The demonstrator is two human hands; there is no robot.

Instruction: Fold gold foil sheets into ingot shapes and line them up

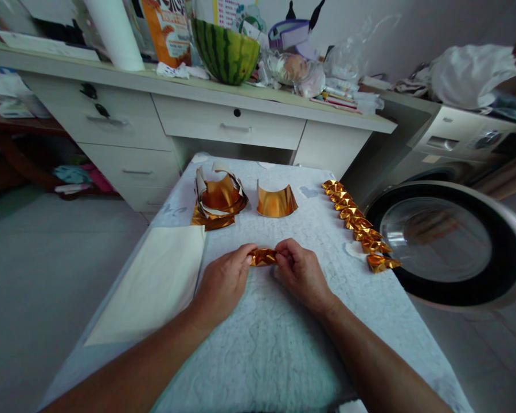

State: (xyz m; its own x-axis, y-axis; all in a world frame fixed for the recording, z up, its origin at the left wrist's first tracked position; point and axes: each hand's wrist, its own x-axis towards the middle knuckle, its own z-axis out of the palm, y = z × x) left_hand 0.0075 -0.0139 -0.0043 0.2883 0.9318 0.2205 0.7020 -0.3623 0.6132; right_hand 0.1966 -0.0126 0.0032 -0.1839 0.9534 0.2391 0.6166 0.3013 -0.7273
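Note:
Between my two hands is a small folded piece of shiny gold foil paper [264,257]. My left hand [227,275] pinches its left end, and my right hand [301,269] pinches the right end. Just beyond lies a single curled gold sheet [277,202]. To its left sits a stack of curled gold sheets [221,198] with pale backs. Along the table's right edge runs a row of several folded gold foil pieces [353,219]. A flat cream sheet [155,281] lies left of my left hand.
A pale patterned cloth covers the table [258,355]. Behind stands a white drawer desk [227,123] holding a cut watermelon [226,51], an orange packet [168,34], a white roll [116,34] and plastic bags. On the right, an open round washing machine door [445,244] reaches the table's edge.

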